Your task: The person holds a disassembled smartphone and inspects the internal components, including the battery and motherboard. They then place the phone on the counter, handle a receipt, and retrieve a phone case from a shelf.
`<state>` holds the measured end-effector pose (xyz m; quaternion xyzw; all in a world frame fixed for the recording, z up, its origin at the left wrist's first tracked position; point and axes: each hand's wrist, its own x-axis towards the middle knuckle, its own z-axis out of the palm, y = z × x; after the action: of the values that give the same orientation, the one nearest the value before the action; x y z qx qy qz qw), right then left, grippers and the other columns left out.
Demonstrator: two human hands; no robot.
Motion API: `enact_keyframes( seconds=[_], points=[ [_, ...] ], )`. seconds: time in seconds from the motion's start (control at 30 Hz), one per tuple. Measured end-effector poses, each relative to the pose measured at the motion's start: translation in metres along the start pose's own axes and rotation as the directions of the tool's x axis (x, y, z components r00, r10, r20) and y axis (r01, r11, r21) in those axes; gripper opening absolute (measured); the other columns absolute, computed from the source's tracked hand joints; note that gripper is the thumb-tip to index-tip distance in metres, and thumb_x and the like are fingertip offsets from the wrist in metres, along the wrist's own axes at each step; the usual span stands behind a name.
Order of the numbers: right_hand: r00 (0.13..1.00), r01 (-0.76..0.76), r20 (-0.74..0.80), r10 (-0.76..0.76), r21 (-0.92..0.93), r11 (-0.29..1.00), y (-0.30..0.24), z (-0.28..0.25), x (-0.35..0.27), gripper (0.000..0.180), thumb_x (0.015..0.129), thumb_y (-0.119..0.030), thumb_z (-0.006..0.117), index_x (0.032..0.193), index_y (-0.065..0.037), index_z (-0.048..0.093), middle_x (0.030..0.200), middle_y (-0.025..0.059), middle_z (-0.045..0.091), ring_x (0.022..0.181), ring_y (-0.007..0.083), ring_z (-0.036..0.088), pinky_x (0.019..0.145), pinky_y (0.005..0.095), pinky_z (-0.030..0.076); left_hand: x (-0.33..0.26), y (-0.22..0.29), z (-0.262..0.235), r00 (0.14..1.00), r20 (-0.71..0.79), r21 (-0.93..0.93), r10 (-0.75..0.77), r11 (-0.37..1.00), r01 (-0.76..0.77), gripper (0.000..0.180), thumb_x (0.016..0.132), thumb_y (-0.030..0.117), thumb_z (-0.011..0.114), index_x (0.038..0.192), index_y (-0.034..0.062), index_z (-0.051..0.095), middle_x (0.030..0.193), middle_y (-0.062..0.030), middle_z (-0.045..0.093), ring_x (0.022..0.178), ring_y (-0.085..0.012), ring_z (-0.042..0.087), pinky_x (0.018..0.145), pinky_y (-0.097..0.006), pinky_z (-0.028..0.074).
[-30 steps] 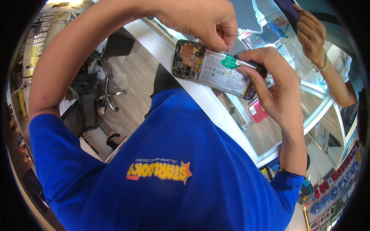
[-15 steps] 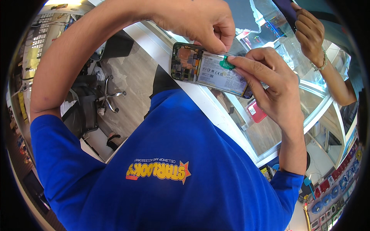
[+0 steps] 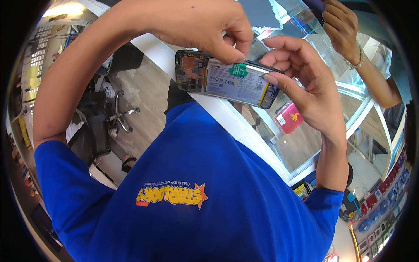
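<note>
The blue shirt point(image 3: 205, 205) fills the low part of the view, just under the phone point(image 3: 227, 79). The phone is open at the back, and it is held up in the air above the shirt, flat side facing the camera. You can see its long silver battery point(image 3: 235, 83) with a small green tab point(image 3: 239, 70) near the top edge.

The left hand point(image 3: 205, 26) comes down onto the phone from above. Its thumb and first finger are pinched together right at the green tab. The right hand point(image 3: 305, 83) is wrapped round the phone's right end and clamped on it.

I think the step is pulling the tab to lift the battery. To do it well, hold the phone still with the right hand. Pull the tab slowly and straight, not with a jerk, so it does not snap. Do not bend the battery.

Behind the phone is a glass counter point(image 3: 349, 109) with a red box point(image 3: 289, 118) inside. Past the phone, top right, is 1 more person's hand point(image 3: 342, 26).
</note>
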<state>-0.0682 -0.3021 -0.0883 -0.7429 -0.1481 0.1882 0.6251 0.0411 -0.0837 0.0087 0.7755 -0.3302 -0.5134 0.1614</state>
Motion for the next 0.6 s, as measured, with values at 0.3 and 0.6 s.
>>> enact_keyframes(
  seconds=[0.3,0.6],
  points=[
    [1.000,0.030,-0.002,-0.030,0.038,0.999,0.005,0.004,0.000,0.049,0.095,0.006,0.067,0.140,0.001,0.051,0.118,0.0097,0.066,0.109,0.0140,0.064,0.095,0.0277,0.052,0.008,-0.004,-0.004,0.997,0.082,0.049,0.000,0.999,-0.004,0.028,0.096,0.022,0.064,0.113,0.0030,0.075,0.081,-0.0098,0.074,0.062,-0.0164,0.061,0.060,-0.031,0.049],
    [0.990,-0.095,0.121,0.066,0.249,0.964,0.005,-0.019,0.001,0.044,0.100,-0.003,0.062,0.143,0.002,0.053,0.117,0.0099,0.070,0.101,0.0111,0.064,0.088,0.0244,0.052,0.008,-0.034,0.009,0.941,-0.016,0.002,0.338,0.941,-0.338,0.025,0.096,0.019,0.066,0.114,0.0028,0.074,0.086,-0.0076,0.074,0.067,-0.0142,0.061,0.064,-0.030,0.049]
  ],
)
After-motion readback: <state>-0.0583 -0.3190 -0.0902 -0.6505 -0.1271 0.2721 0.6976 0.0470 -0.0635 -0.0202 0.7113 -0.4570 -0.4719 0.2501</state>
